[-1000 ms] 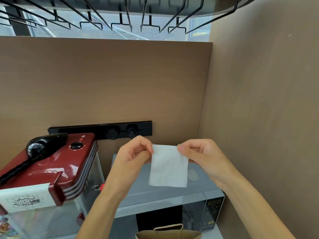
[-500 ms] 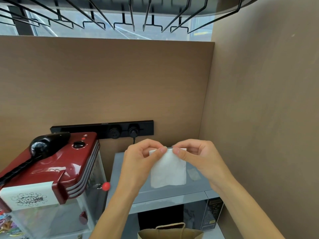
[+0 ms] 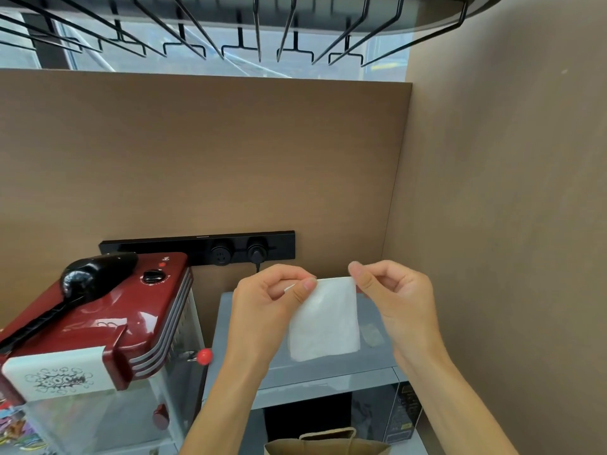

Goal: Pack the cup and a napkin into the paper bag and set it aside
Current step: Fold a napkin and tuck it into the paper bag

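A white napkin (image 3: 323, 320) hangs in the air in front of me, above the grey microwave. My left hand (image 3: 269, 300) pinches its upper left corner and my right hand (image 3: 391, 290) pinches its upper right corner. Straight below, at the bottom edge of the view, the top of the brown paper bag (image 3: 328, 444) shows with its handle up. The cup is not in view.
A grey microwave (image 3: 312, 372) stands under the hands against the brown back wall. A red popcorn machine (image 3: 108, 320) with a black scoop on top stands to the left. A black socket strip (image 3: 203, 246) runs along the wall. Wire glass racks (image 3: 246, 31) hang overhead.
The hands came close together at the napkin's top edge, then drew apart a little, the napkin now folded narrower than a second ago. The view has tilted slightly.
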